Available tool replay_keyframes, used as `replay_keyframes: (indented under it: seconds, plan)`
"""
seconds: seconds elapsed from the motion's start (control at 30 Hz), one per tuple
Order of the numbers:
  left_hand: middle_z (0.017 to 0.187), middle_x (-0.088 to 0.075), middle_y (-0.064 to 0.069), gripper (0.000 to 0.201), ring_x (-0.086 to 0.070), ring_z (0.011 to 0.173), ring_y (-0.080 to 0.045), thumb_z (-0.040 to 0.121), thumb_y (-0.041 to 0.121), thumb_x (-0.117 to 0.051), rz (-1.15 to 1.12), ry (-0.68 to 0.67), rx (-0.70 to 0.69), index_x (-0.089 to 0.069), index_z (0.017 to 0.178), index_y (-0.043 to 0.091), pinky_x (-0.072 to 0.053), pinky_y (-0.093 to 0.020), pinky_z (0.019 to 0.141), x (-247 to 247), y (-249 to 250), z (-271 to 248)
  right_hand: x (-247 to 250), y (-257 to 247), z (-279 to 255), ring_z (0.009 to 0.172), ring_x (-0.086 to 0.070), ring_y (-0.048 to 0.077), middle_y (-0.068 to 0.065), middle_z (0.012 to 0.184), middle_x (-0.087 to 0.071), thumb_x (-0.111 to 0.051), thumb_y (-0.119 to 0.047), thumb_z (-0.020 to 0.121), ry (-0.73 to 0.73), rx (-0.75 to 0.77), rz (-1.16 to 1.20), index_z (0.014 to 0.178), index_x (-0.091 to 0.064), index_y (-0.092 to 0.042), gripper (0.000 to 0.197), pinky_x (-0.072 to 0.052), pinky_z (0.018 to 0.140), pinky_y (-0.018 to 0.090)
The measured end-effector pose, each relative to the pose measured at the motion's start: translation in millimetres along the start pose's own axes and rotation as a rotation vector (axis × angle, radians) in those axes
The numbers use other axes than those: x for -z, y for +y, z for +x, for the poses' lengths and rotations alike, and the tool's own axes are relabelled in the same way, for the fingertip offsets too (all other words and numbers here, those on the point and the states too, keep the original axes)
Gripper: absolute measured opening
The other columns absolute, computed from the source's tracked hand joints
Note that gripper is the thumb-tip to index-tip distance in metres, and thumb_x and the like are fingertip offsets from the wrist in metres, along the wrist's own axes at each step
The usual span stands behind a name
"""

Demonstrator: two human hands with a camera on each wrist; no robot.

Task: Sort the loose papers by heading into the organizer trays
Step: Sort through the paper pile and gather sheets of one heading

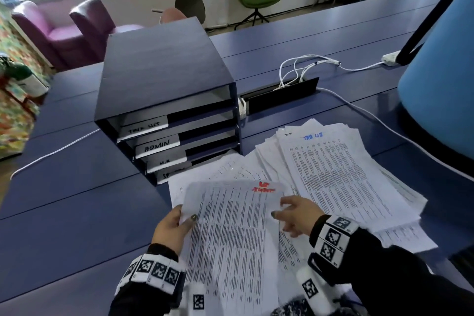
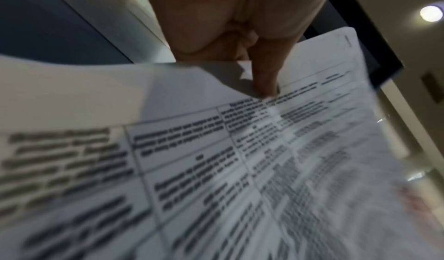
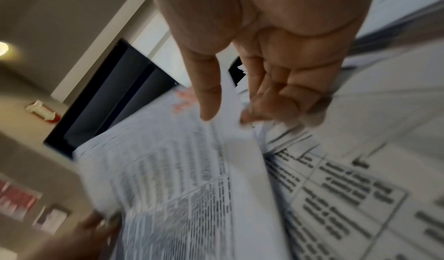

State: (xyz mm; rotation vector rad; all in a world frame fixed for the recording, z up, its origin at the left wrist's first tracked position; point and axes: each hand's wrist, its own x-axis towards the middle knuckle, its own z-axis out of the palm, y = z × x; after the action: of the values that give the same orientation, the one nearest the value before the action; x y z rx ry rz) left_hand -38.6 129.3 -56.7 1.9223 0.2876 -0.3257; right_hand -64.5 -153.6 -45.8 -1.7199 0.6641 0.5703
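A printed sheet [image 1: 230, 238] with a red handwritten heading is held tilted above the desk. My left hand [image 1: 179, 220] pinches its left edge, thumb on top, fingers hidden beneath; the left wrist view shows the thumb [image 2: 264, 85] pressing the sheet [image 2: 216, 169]. My right hand [image 1: 284, 213] is at the sheet's right edge, fingers straight and spread. In the right wrist view the edge of the sheet [image 3: 180, 169] runs between thumb and fingers of the right hand [image 3: 230, 116], which stay apart. The dark blue organizer [image 1: 164, 67] stands behind, its trays labelled TASK LIST [image 1: 143, 128], ADMIN [image 1: 157, 146] and H.R. [image 1: 164, 161].
A fanned pile of loose papers [image 1: 333, 174], its top sheet headed in blue, lies right of the organizer. A blue lamp shade [image 1: 441, 72] looms at the right. White cables [image 1: 307, 67] rise from a desk cable flap [image 1: 282, 96]. The organizer's bottom label is half covered by papers.
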Motion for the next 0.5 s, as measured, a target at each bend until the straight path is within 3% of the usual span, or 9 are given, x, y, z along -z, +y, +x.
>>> replay_keyframes:
  seconds: [0.07,0.13,0.23,0.33,0.43,0.5]
  plan:
    - [0.077,-0.072,0.009,0.028,-0.063,0.084,-0.020,0.078,-0.006,-0.067,-0.030,-0.059,0.001,-0.068,0.085,0.021,-0.049,-0.020,0.074,5.4,-2.2,2.6,0.3,2.9,-1.2,0.044,-0.043,0.014,0.004,0.071,-0.065,-0.071,-0.010,0.081,-0.006,0.009,0.037,0.114,-0.059,-0.011,0.036,-0.037,0.041,0.022]
    - [0.056,-0.065,0.017,0.039,-0.058,0.065,-0.008,0.068,-0.009,-0.072,0.015,-0.128,0.033,-0.069,0.064,0.030,-0.045,-0.010,0.063,3.7,-0.6,1.7,1.2,4.5,-0.3,0.040,-0.036,0.011,-0.004,0.053,-0.058,-0.071,-0.009,0.080,0.012,0.034,0.044,0.099,-0.064,-0.011,0.020,-0.031,0.039,0.022]
    - [0.058,-0.068,0.010,0.067,-0.055,0.056,-0.005,0.073,-0.029,-0.037,0.003,-0.245,0.096,-0.075,0.056,0.024,-0.041,-0.016,0.053,-1.4,-6.1,2.1,7.1,3.6,-1.5,0.043,-0.039,0.011,-0.001,0.057,-0.055,-0.066,-0.009,0.084,0.018,0.074,-0.127,0.079,-0.064,-0.018,0.011,-0.034,0.042,0.023]
    - [0.064,-0.071,-0.004,0.071,-0.054,0.052,-0.014,0.072,-0.030,-0.025,-0.033,-0.340,0.154,-0.078,0.068,0.016,-0.036,-0.017,0.054,-0.4,-9.2,2.9,16.9,7.9,-5.8,0.049,-0.050,0.014,0.003,0.070,-0.063,-0.063,-0.008,0.086,0.067,0.117,-0.079,0.092,-0.067,-0.016,0.011,-0.042,0.044,0.022]
    - [0.066,-0.068,-0.015,0.069,-0.057,0.052,-0.022,0.063,-0.033,-0.020,-0.065,-0.402,0.221,-0.075,0.059,0.009,-0.036,-0.014,0.043,-0.9,-11.2,4.8,26.3,15.1,-9.7,0.048,-0.059,0.022,0.012,0.066,-0.065,-0.057,-0.001,0.090,0.096,0.113,0.260,0.107,-0.060,-0.005,0.019,-0.053,0.048,0.029]
    - [0.067,-0.070,-0.018,0.070,-0.063,0.057,-0.027,0.060,-0.032,-0.017,-0.074,-0.416,0.246,-0.075,0.060,0.007,-0.043,-0.020,0.049,-2.9,-8.6,2.9,32.3,16.6,-11.7,0.051,-0.060,0.025,0.017,0.067,-0.061,-0.052,0.008,0.089,0.071,0.123,0.364,0.108,-0.056,0.001,0.020,-0.057,0.053,0.035]
